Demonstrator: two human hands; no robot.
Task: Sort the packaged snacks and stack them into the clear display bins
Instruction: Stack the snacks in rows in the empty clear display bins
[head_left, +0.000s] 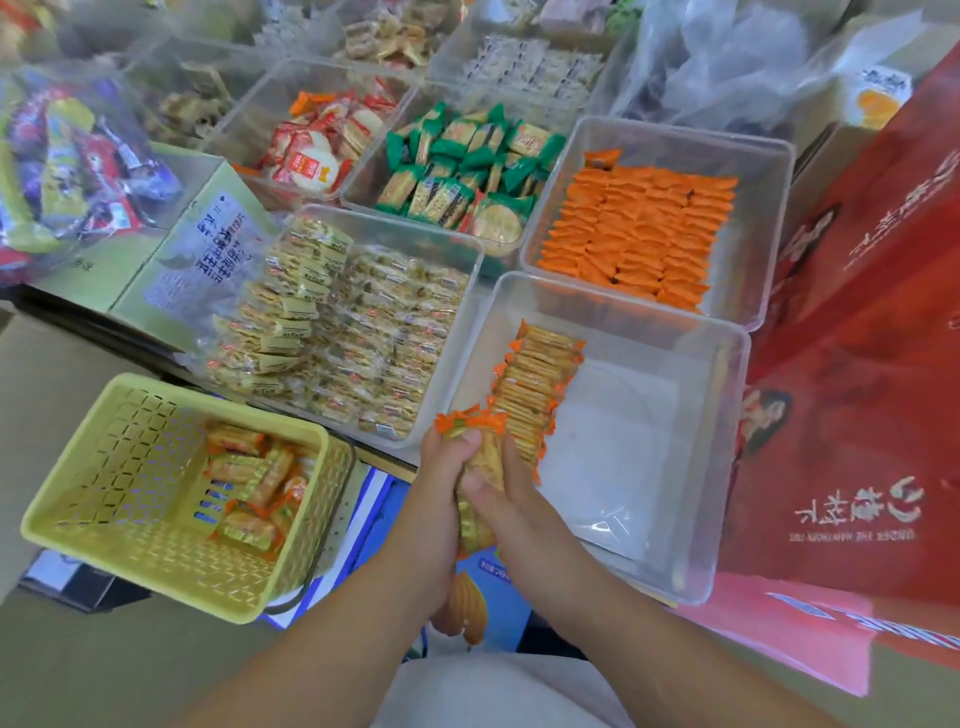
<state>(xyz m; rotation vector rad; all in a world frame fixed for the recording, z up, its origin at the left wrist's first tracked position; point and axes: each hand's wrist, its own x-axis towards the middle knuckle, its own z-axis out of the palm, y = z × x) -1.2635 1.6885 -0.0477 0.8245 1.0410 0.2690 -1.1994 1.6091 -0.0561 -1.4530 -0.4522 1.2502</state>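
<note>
Clear bins and boxes crowd a shop counter. Close up, the left hand (441, 483) and right hand (506, 475) both squeeze a small stack of cracker packs (470, 422) at the near edge of a clear bin (634, 447). A row of packs (535, 384) stands inside it. Left sits a yellow basket (130, 467). Farther back lie orange packs (639, 234) and green packs (457, 166).

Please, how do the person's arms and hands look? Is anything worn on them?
Both forearms are bare to the frame edge: no sleeves show. The left hand and right hand wear no gloves; no watch, ring or bracelet is visible.
</note>
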